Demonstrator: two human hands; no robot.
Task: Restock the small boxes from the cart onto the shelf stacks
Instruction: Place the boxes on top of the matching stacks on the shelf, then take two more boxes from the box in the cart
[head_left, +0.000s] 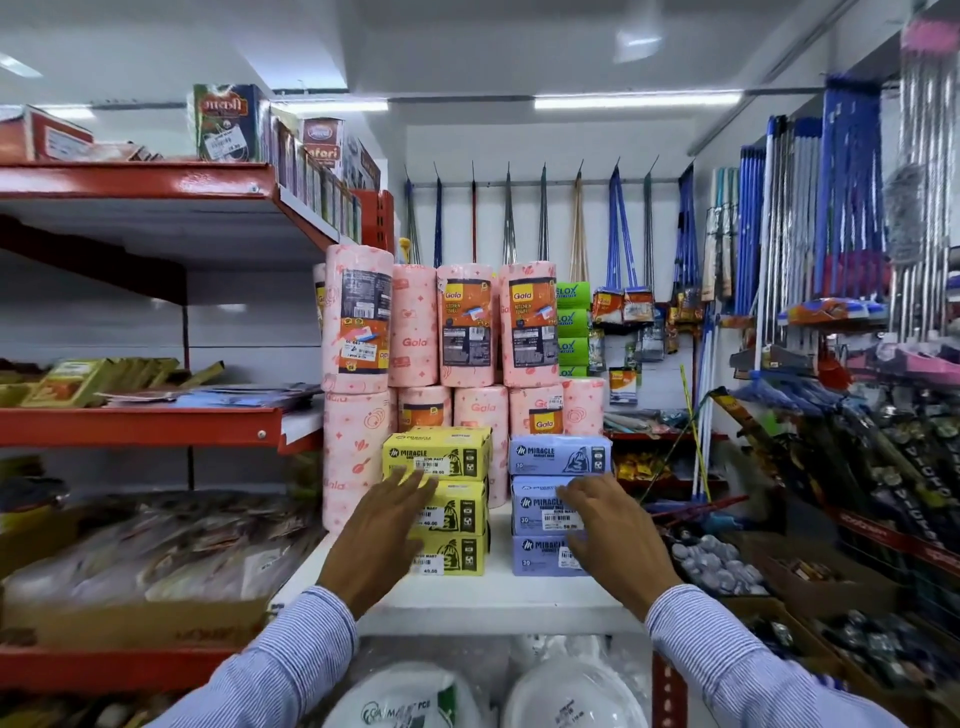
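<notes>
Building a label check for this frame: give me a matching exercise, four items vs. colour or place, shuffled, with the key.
Items:
1. Left stack of Miracle boxes
2. Right stack of Miracle boxes
3. Gala kitchen towel rolls
4. White disposable plates

Descriptions:
A. pink, stacked behind the boxes
B. yellow, left hand in front of it
C. wrapped, on the level below the white shelf
D. pale blue-violet, right hand in front of it

Pairs: 1-B, 2-D, 3-A, 4-C
</notes>
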